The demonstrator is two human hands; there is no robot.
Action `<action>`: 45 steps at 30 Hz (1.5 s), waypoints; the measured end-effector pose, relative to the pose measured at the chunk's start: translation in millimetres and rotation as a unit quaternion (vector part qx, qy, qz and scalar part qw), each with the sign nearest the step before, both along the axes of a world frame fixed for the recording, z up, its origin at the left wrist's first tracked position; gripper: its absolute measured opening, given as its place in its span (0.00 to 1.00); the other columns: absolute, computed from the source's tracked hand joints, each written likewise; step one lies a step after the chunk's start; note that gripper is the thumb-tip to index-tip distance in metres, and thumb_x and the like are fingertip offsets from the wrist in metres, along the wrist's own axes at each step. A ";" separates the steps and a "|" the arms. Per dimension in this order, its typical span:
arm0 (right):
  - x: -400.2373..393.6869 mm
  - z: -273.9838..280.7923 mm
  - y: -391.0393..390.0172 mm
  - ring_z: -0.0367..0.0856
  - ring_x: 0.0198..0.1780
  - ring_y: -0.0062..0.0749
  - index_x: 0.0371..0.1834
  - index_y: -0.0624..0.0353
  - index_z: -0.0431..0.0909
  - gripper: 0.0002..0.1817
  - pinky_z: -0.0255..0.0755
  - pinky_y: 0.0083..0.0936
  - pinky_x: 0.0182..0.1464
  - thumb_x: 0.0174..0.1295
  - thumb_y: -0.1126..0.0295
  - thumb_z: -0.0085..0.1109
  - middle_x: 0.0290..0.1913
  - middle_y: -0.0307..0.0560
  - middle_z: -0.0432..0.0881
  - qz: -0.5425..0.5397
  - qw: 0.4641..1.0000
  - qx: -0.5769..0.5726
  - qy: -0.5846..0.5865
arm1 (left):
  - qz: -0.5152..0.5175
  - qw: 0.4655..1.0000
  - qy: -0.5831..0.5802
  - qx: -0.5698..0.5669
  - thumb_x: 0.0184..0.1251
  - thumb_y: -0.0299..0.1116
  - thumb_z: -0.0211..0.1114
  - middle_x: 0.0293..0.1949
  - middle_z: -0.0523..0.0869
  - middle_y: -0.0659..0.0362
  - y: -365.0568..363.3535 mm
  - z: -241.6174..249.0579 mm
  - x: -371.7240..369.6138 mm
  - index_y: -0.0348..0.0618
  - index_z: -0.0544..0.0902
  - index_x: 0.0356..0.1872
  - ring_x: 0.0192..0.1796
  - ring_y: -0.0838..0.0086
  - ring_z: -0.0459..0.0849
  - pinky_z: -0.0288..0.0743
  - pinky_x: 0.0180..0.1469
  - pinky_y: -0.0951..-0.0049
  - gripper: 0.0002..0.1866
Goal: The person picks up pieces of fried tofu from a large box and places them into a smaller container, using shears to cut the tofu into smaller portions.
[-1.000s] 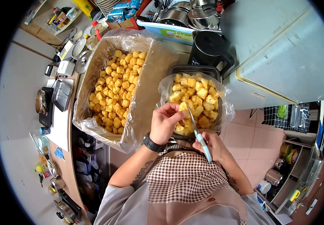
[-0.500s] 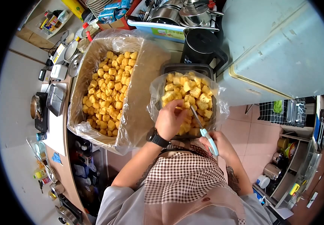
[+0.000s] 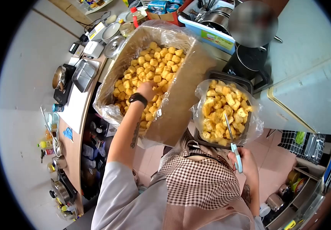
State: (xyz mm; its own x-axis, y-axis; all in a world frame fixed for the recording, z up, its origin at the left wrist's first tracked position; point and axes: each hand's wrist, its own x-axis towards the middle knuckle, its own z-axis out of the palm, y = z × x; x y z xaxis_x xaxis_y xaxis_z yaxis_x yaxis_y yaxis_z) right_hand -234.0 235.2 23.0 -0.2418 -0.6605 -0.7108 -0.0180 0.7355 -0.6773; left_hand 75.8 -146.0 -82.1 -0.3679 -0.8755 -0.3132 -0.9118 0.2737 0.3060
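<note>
Golden fried tofu puffs (image 3: 150, 69) fill a plastic-lined cardboard box (image 3: 181, 103).
Left hand (image 3: 147, 90) reaches among them, grip hidden; right hand (image 3: 242, 161) clasps blue-handled scissors (image 3: 232, 143) beside a bagged tray (image 3: 226, 107) of puffs.

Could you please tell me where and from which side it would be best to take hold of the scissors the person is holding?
Probably by the light blue handle loops, coming from the near side, by the person's body. The right hand already grips there, and the thin blades point away over the lined tray of yellow pieces, so that end is sharp and crowded.
</note>
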 end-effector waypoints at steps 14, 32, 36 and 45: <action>7.1 -14.1 1.1 0.77 0.16 0.21 0.27 0.64 0.80 0.18 0.69 0.22 0.20 0.64 0.60 0.73 0.17 0.38 0.79 0.010 0.998 -0.065 0.023 | 0.151 0.876 0.456 0.049 0.61 0.24 0.74 0.40 0.88 0.58 28.4 10.0 -0.8 0.38 0.83 0.49 0.45 0.71 0.88 0.82 0.49 0.74 0.15; 5.0 14.3 -12.7 0.83 0.53 0.42 0.63 0.64 0.74 0.36 0.75 0.35 0.58 0.57 0.52 0.71 0.52 0.52 0.83 0.237 0.969 -0.072 0.005 | -0.031 0.779 0.617 0.106 0.56 0.19 0.80 0.56 0.85 0.51 210.4 108.5 -114.8 0.35 0.84 0.51 0.54 0.71 0.86 0.82 0.57 0.71 0.21; 2.9 8.1 -7.8 0.83 0.58 0.48 0.63 0.65 0.73 0.41 0.74 0.38 0.59 0.56 0.44 0.70 0.54 0.58 0.84 0.224 0.970 -0.094 -0.007 | -0.069 0.815 0.574 0.036 0.52 0.25 0.83 0.51 0.89 0.51 214.5 111.9 -120.5 0.38 0.86 0.48 0.52 0.67 0.88 0.83 0.53 0.69 0.21; 15.1 -15.6 3.0 0.83 0.36 0.43 0.34 0.64 0.77 0.29 0.74 0.37 0.41 0.57 0.45 0.72 0.32 0.54 0.83 0.125 0.984 -0.115 0.048 | -0.074 0.838 0.540 0.017 0.53 0.27 0.83 0.48 0.91 0.51 212.5 115.1 -130.6 0.38 0.89 0.46 0.49 0.67 0.90 0.83 0.52 0.70 0.18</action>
